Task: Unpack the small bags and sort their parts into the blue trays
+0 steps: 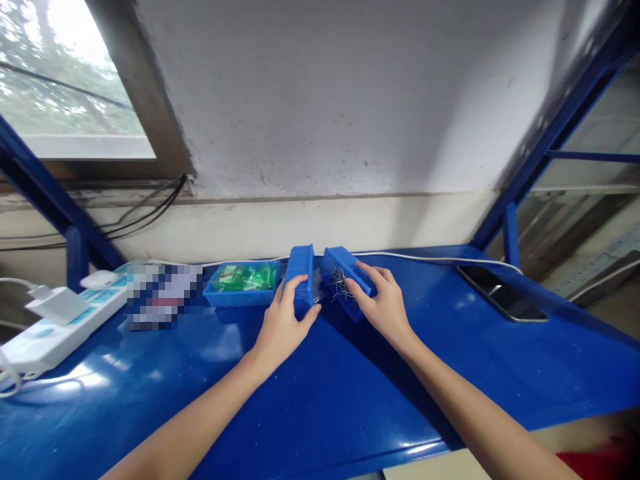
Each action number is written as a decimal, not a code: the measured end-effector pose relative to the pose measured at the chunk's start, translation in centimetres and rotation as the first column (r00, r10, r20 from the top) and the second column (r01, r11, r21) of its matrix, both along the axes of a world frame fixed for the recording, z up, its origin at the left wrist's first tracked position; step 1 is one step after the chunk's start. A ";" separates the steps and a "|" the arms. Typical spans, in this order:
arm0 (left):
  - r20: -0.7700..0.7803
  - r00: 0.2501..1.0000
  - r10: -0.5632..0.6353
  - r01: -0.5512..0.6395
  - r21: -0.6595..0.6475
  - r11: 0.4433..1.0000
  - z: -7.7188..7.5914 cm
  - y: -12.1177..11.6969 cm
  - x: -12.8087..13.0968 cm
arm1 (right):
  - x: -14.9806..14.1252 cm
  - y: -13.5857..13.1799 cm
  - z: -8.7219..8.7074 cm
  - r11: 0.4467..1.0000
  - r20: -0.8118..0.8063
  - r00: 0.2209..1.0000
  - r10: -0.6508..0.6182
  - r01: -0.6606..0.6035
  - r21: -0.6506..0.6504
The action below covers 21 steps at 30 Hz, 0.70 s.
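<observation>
My left hand (289, 310) grips a small blue bin (301, 267), which is tipped on its side with its opening toward the right. Some clear and metallic bits show at its mouth, too small to name. My right hand (383, 300) is closed round a second blue bin (345, 255), tilted toward the left. Inside that bin lie several thin metal pins (339, 281), and my right thumb reaches over its edge near them. The two bins stand close together with a narrow gap between them. Part of each bin is hidden behind my fingers.
Left of the bins, a blue tray (240, 298) holds green packets (250, 277). A white power strip (60, 337) with a plugged charger (57, 305) lies at the left. At the right is a phone (500, 293). A white cable (425, 257) runs along the wall.
</observation>
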<state>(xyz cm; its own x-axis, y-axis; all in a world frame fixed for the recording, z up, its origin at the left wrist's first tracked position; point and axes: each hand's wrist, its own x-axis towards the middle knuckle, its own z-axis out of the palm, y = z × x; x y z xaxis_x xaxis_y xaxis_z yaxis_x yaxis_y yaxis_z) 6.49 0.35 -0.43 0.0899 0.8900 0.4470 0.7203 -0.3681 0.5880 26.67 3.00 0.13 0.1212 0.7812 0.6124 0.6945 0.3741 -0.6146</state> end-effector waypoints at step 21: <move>-0.159 0.986 -0.043 0.088 0.283 0.955 0.9 -0.5 -1.2 | 2.4 0.1 0.8 0.965 0.308 0.951 0.029 -0.107 0.238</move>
<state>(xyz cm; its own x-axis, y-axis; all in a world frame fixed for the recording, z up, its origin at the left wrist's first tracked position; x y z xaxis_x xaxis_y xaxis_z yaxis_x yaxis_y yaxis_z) 5.24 -0.19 0.47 0.2295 0.7149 0.6605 0.7603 -0.5554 0.3369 29.07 3.11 0.97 -0.1461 0.5990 0.7873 0.7990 0.5408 -0.2631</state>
